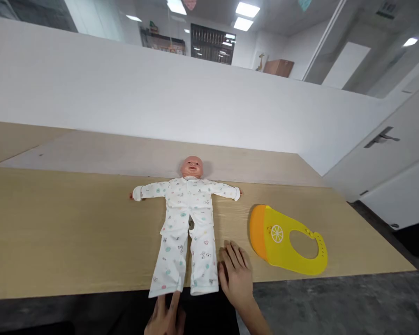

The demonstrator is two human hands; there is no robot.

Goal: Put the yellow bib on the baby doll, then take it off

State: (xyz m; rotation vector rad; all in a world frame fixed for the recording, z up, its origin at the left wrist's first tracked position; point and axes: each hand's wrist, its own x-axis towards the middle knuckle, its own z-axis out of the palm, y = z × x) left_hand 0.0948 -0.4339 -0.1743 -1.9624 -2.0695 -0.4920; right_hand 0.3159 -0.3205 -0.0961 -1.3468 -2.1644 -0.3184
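Note:
A baby doll [192,166] lies on its back with its arms spread wide. It wears a white printed top [188,200] and matching white pants [204,256], whose legs reach the table's front edge. My left hand [165,318] is at the hem of the pant leg on the left, two fingers stretched out and apart, their tips touching or just under the cuff. Flat on the table beside the other pant leg rests my right hand [237,277], fingers extended and holding nothing. To its right lies a yellow bib [286,246] with an orange pocket and a citrus-slice print.
The wooden table [73,223] meets a paler strip along a low white wall [160,102], with glass above it. On the right are a white door with a metal handle [382,137] and the dark grey floor [352,302].

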